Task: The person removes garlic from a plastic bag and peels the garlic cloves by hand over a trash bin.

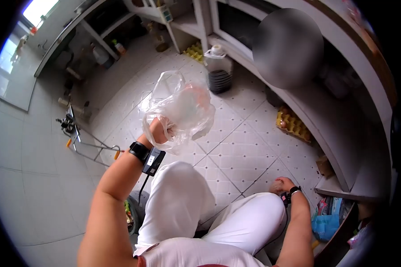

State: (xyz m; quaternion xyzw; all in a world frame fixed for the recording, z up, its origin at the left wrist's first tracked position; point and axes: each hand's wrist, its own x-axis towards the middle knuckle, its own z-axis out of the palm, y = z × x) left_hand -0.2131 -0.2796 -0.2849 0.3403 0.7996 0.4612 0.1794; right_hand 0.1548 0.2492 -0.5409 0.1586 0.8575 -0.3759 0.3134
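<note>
White-trousered knees nearest; left hand (157, 131) clutches thin plastic bag (179, 109) aloft, may tear or slip; right hand (281, 184) lowered, grip unclear.

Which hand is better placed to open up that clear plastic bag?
The right hand, probably: it hangs low by the knee, apparently free. The left hand already grips the plastic bag raised in front.

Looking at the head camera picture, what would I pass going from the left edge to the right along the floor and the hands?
Metal wire stand → left hand gripping a clear plastic bag → dark jug → right hand down near the floor → yellow egg tray → blue bag.
</note>
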